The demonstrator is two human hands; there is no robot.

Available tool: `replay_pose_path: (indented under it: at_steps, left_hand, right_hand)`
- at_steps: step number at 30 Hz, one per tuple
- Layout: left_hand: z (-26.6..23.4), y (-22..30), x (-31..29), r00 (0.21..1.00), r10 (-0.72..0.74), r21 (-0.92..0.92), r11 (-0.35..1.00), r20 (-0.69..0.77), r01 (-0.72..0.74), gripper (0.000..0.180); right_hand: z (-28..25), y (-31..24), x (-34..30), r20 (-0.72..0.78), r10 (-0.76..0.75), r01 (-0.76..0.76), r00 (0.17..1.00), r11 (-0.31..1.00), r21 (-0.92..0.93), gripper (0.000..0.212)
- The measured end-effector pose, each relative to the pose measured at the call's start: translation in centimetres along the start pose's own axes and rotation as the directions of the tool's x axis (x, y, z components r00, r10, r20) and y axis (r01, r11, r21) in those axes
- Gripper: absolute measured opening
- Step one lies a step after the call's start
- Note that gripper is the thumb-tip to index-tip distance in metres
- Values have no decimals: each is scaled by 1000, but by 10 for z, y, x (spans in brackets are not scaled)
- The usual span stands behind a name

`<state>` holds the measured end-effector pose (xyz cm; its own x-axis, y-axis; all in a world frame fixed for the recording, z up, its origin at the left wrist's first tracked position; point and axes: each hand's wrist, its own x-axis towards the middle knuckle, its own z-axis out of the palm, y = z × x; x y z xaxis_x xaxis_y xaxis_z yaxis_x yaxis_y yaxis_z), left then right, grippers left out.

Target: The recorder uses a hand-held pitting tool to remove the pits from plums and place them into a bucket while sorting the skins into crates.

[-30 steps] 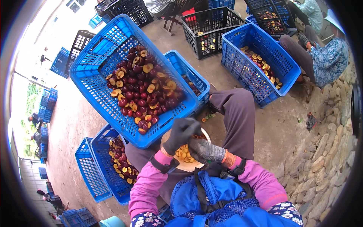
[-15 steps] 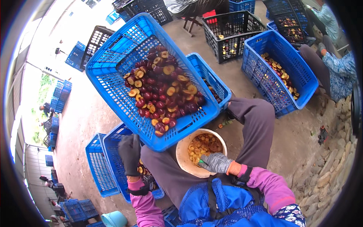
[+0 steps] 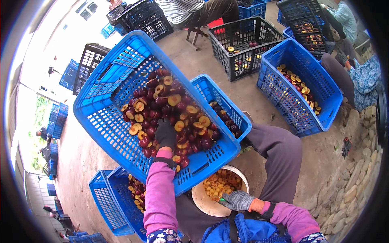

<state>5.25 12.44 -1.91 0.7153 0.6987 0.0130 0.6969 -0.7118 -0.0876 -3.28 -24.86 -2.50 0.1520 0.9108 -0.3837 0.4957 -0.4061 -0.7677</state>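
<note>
A tilted blue crate (image 3: 121, 139) holds many dark red plums (image 3: 162, 106), some whole and some halved with yellow flesh showing. In its lower middle my left hand (image 3: 165, 134), in a black glove, reaches among the fruit; its fingertips are hard to make out against the dark plums. Below the crate, my right hand (image 3: 238, 200), in a grey knit glove, is closed on a small green tool (image 3: 222, 199), mostly hidden by the fingers. That hand rests at the rim of a white bucket (image 3: 202, 207) containing yellowish fruit pieces (image 3: 221, 184).
Under the tilted crate, another blue crate (image 3: 243, 121) holds plums; more blue crates (image 3: 111, 218) stand at my left. To the right is a blue crate (image 3: 279, 97) with halved plums, near a seated person (image 3: 362, 81). A black crate (image 3: 239, 60) stands ahead. Stones (image 3: 348, 190) line the right.
My left hand has gone from beside the crate's near edge up into the plums. The right hand stays at the bucket with the green tool. The whole view has shifted slightly.
</note>
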Motion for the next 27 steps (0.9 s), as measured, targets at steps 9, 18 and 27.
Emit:
replay_pose_path:
  at_steps: [9, 18, 27]
  left_hand:
    - [-43, -32, -40, 970, 211, -962, -217, 121, 167, 44]
    - [-86, 37, -202, 953, 301, -866, -484, -27, 128, 34]
    - [-120, 96, -280, 897, 282, -938, -36, -341, -346, 41]
  right_hand:
    - [-5, -9, -13, 45, -67, 48, 997, 941, 335, 41]
    - [-32, -15, -23, -578, -483, 131, 657, 829, -543, 33]
    - [-61, -49, -52, -663, -161, 84, 732, 986, -146, 24]
